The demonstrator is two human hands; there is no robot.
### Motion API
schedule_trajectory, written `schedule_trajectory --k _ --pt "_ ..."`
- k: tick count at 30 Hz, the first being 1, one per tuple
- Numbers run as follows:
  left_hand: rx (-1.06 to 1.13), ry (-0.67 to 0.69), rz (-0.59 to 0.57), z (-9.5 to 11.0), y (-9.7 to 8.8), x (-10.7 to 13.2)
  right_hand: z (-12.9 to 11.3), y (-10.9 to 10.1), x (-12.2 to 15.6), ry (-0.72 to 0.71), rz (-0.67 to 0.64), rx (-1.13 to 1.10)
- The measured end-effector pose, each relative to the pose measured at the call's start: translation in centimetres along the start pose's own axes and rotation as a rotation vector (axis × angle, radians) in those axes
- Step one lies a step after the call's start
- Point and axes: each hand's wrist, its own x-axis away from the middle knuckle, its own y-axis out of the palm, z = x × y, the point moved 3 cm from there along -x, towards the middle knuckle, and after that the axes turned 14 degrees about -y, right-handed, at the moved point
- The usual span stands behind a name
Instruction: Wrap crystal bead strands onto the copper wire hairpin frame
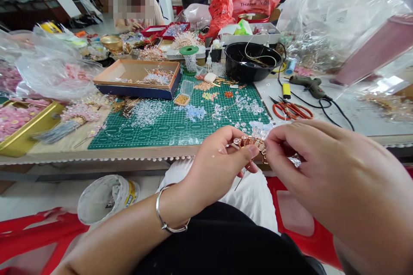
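Between my two hands, over my lap at the table's front edge, is a beaded hair ornament [253, 141] with a copper-coloured wire frame, clear beads and pale petals. My left hand [219, 154] is closed on it, thumb on top, a silver bangle at the wrist. My right hand [300, 159] pinches at the ornament's right end; its fingertips partly cover what they hold. Just beyond lies a green cutting mat [145, 131] with clear beads [146, 112], blue flower pieces [195, 112] and a small box of gold beads [182, 99].
Orange-handled pliers [292, 109], a glue gun [309, 86] and its black cable lie at right. A black bowl [253, 62] and an open box [138, 88] stand behind the mat. A white bucket [108, 200] is on the floor at left. A person [138, 8] sits across the table.
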Motion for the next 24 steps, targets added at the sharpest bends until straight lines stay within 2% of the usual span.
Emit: schedule_trajectory --k 4,7,9,12,14,18,24 --pt "0.031 -0.006 -0.016 0.1 0.0 -0.1 -0.5 0.3 -0.2 -0.038 0.02 0.019" --pt "0.035 0.011 0.003 0.1 -0.2 -0.2 -0.9 0.3 -0.4 -0.045 0.105 0.018" --pt "0.022 0.026 0.029 0.1 -0.3 -0.3 -0.9 0.3 -0.4 -0.017 0.159 -0.048" --pt "0.008 0.043 0.054 0.0 -0.6 -0.4 -0.9 0.5 -0.4 -0.026 0.172 -0.189" --pt "-0.01 0.055 0.069 0.0 -0.7 -0.4 -1.0 0.5 -0.3 -0.023 0.174 -0.17" --pt "-0.08 0.105 0.107 0.0 -0.6 -0.3 -1.5 0.8 -0.6 0.066 0.222 -0.016" --pt "-0.286 0.23 0.222 0.5 -1.0 -0.2 -2.2 1.5 -0.9 0.193 0.281 -0.051"
